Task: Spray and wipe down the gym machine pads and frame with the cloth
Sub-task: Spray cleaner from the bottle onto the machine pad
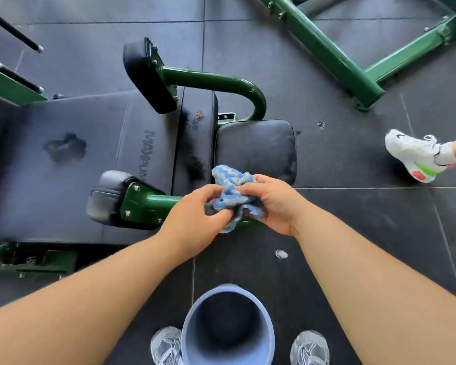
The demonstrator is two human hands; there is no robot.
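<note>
The crumpled, fluffy blue-and-grey cloth [231, 192] sits between both hands. The left hand [195, 214] pinches its lower folds and the right hand [273, 204] curls round its other side. At twelve o'clock lies a smooth, square black pad [256, 148], and at nine o'clock a glossy green tube frame [153, 202].

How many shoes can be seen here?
3: one grey shoe left of the blue bucket, another grey shoe right of it, a white shoe at the right edge. Others may be hidden.
</note>
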